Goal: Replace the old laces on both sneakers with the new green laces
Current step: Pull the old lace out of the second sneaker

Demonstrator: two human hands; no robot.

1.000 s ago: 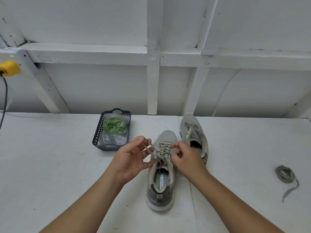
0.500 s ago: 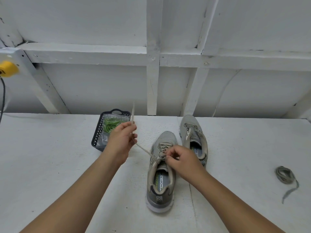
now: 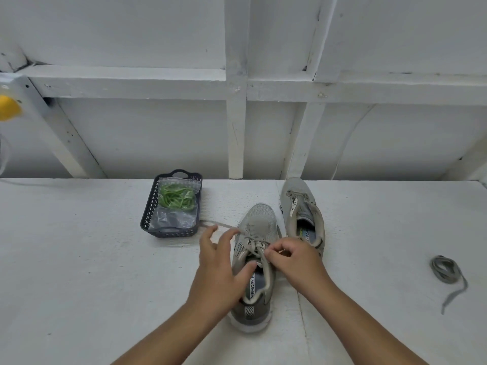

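Two grey sneakers stand side by side on the white table. The near sneaker (image 3: 259,222) still has its old grey lace (image 3: 254,242), with one loose end trailing left across the table toward the basket. My right hand (image 3: 296,260) pinches the lace at the eyelets. My left hand (image 3: 218,264) hovers at the shoe's left side with fingers spread and thumb by the collar, holding nothing that I can see. The far sneaker (image 3: 299,192) shows bare eyelets. The green laces (image 3: 175,197) lie in a clear bag inside a dark basket (image 3: 168,233).
A removed grey lace (image 3: 445,270) lies coiled on the table at the right. A white framed wall stands right behind the table. A yellow object (image 3: 8,108) sits at the left edge of view.
My left hand, which had drawn a lace end up and left, has let it drop and come back down beside the shoe. My right hand stays at the eyelets.
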